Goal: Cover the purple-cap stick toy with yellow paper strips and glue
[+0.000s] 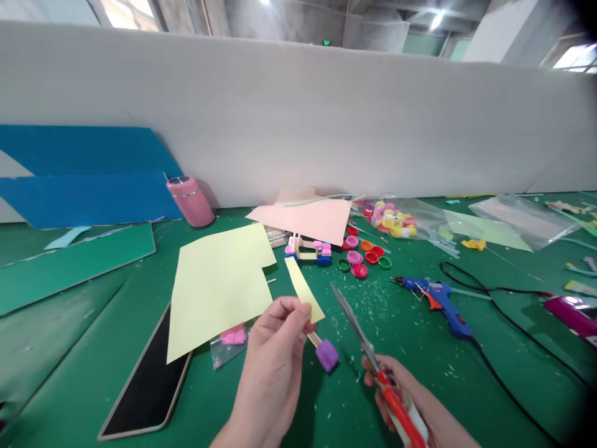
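Observation:
Between thumb and fingers, my left hand [275, 361] pinches a narrow strip of pale yellow paper [303, 289]. My right hand [401, 386] grips red-handled scissors [396, 401], whose blades point up and left, apart from the strip. To the left lies a larger pale yellow sheet [219, 280] with a notch cut from its right side. Just beyond the strip stands a small assembly of sticks with pink and blue parts [308, 250]. A purple block [327, 356] with thin sticks lies beside my left hand, partly hidden behind it.
A phone [144, 386] lies partly under the yellow sheet. Bottle caps [359, 270] are scattered centrally, near a pink sheet [308, 218]. A blue glue gun [438, 298] with its black cord occupies the right. A pink cup [191, 202] stands by the white partition [298, 124].

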The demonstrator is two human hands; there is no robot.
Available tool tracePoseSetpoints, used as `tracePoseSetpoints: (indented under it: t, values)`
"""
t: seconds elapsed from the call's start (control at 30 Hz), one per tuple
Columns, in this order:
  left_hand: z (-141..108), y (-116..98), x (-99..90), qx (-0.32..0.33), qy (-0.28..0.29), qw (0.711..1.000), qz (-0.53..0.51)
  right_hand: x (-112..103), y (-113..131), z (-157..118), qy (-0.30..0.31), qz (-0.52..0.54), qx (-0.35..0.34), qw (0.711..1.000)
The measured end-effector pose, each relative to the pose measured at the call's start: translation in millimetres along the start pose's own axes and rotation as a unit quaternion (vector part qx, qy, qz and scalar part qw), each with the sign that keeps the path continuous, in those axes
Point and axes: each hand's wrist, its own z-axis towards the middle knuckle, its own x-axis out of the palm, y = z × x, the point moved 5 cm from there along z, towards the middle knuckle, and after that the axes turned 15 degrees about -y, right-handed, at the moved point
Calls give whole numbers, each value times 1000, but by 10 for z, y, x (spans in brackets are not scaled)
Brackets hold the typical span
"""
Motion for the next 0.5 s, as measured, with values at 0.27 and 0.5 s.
tracePoseSetpoints:
  t: [0.27,0.5]
  values:
    - [-67,-71,97,8,8,1000,1,209,-364,55,0,83,115,990]
    - [-72,-38,92,8,-11,1000,9,366,-274,49,15,135,163,977]
